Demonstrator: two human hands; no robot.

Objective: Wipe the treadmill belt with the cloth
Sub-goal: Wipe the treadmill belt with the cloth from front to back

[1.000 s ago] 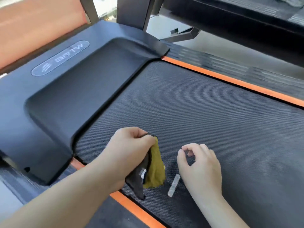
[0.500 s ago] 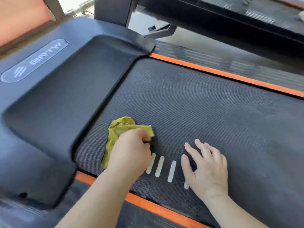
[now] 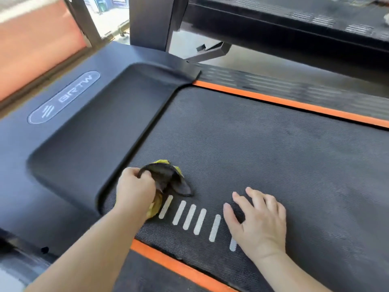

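Flipped dark-side-up since earlier: cloth (image 3: 168, 180) | gripped by left hand (image 3: 134, 192), long axis near-to-far on belt (image 3: 273, 154) | right hand (image 3: 261, 222) flat, fingers spread

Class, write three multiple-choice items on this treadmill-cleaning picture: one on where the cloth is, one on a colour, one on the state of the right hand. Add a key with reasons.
1. Where is the cloth?
A) on the belt, beside the motor cover
B) on the floor
C) on the side rail

2. What colour are the strips edging the belt?
A) white
B) orange
C) green

3. How is the right hand?
A) in a fist
B) pinching a stripe
C) flat on the belt, fingers spread

Key: 1 A, the left hand grips it there; 2 B, both edges show orange; 3 C, its fingers lie straight on the belt.
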